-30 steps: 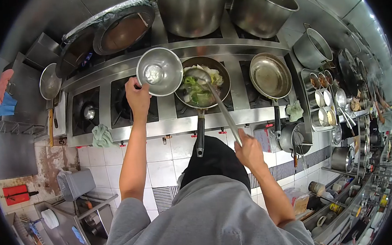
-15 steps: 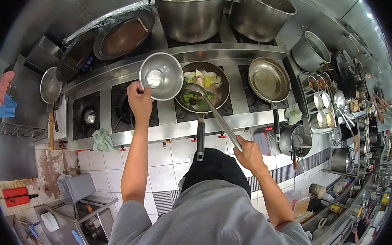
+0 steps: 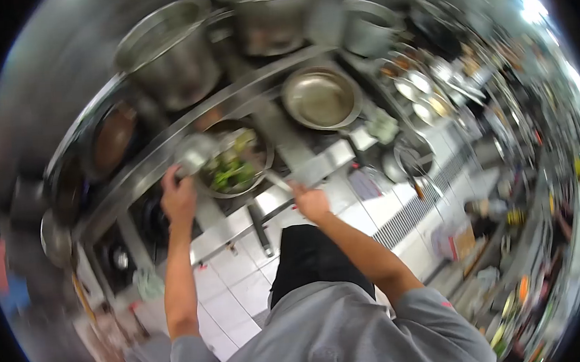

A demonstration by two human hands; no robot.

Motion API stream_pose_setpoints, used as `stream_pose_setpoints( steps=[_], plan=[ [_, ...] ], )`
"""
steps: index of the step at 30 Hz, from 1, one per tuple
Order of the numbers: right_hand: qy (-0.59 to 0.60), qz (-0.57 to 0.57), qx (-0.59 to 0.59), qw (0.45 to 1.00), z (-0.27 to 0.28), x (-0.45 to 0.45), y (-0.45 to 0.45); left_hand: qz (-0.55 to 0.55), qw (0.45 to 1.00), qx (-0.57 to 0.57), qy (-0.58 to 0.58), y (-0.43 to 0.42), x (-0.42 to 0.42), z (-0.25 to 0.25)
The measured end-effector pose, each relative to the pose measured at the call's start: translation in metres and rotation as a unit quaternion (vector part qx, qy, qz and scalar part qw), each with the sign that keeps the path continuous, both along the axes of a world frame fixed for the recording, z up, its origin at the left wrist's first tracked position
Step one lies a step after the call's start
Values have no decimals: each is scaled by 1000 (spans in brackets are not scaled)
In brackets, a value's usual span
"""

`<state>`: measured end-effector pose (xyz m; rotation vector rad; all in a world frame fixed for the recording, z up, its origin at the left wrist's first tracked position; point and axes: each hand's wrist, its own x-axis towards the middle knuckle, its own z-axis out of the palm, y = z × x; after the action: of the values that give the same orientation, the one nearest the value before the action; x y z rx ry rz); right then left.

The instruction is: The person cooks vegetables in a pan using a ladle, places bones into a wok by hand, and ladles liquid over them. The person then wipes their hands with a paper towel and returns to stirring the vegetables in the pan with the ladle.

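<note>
My left hand [image 3: 179, 198] is closed on the rim of a shiny metal bowl [image 3: 195, 151], which is tilted over the left side of a frying pan [image 3: 260, 230] on the stove. Green leafy vegetables [image 3: 232, 174] and paler pieces lie in the pan. My right hand [image 3: 311, 202] grips the long metal handle of a ladle [image 3: 277, 180]. Its head reaches into the pan among the food and is blurred, partly hidden. The pan's black handle points toward my body, below the ladle, with neither hand on it.
A second frying pan [image 3: 323, 99] sits on the burner to the right. Large steel pots [image 3: 177, 72] stand behind. A green cloth [image 3: 383, 125] hangs at the stove's right end, another cloth [image 3: 148, 282] at the left. Small metal containers [image 3: 418, 81] stand at the right.
My view has swung, so the stove now slants and sits further left. The bowl has tipped and come down closer over the pan. The ladle stays in the right hand.
</note>
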<state>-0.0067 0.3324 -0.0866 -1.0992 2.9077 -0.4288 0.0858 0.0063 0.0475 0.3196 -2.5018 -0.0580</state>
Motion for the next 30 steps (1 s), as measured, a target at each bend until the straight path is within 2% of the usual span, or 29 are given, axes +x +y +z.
stream_pose_setpoints(
  steps=[1, 2, 3, 4, 5, 6, 7, 9, 10, 11, 12, 13, 14, 15, 17, 19, 22, 25, 26, 28, 29, 30],
  plan=[
    [-33, -12, 5, 999, 6, 6, 1, 17, 999, -41, -5, -11, -4, -16],
    [-29, -25, 7, 999, 1, 11, 0, 11, 996, 48, 80, -16, -11, -24],
    [-63, -19, 17, 998, 8, 14, -1, -7, 992, -28, 119, 11, -14, 18],
    [-90, -24, 8, 996, 3, 17, -5, 53, 982, 114, 143, 23, -21, 28],
    [-133, -29, -2, 991, 12, 17, -7, 10, 973, -91, 212, 6, -31, 23],
    [-113, -35, -57, 991, 22, 18, -3, 14, 950, 202, 236, 25, -40, 29],
    [-91, -39, -111, 989, 34, 20, 3, 24, 851, 478, 216, 42, -47, 39],
    [-7, -82, -201, 976, 60, 24, 21, 8, 846, 511, 152, 57, -60, 46],
    [-5, -109, -203, 973, 71, 29, 42, -42, 827, 539, 154, 95, -64, 64],
    [15, -142, -278, 950, 82, 34, 64, -61, 827, 541, 137, 126, -64, 74],
    [41, -171, -349, 920, 94, 40, 87, -105, 795, 589, 103, 155, -64, 82],
    [51, -195, -349, 915, 111, 51, 118, -150, 755, 634, 69, 189, -65, 88],
    [61, -260, -412, 871, 128, 71, 154, -142, 759, 634, 36, 227, -62, 93],
    [74, -323, -471, 818, 140, 95, 193, -183, 746, 640, -17, 260, -56, 87],
    [276, -308, -430, 802, 152, 149, 273, -225, 737, 628, -108, 345, -34, 85],
    [283, -343, -339, 829, 166, 224, 339, -268, 658, 667, -225, 432, 0, 85],
    [263, -420, -184, 849, 179, 337, 404, -360, 554, 643, -386, 523, 43, 39],
    [229, -503, -115, 825, 183, 439, 435, -405, 446, 601, -525, 613, 108, 39],
    [233, -524, -109, 812, 185, 466, 440, -417, 436, 588, -540, 637, 126, 40],
    [238, -618, -100, 742, 196, 510, 441, -438, 333, 557, -623, 679, 159, 41],
    [238, -634, -94, 729, 199, 525, 438, -445, 315, 541, -640, 698, 172, 45],
    [247, -693, -175, 655, 202, 538, 434, -462, 300, 511, -660, 717, 183, 50]
  ],
)
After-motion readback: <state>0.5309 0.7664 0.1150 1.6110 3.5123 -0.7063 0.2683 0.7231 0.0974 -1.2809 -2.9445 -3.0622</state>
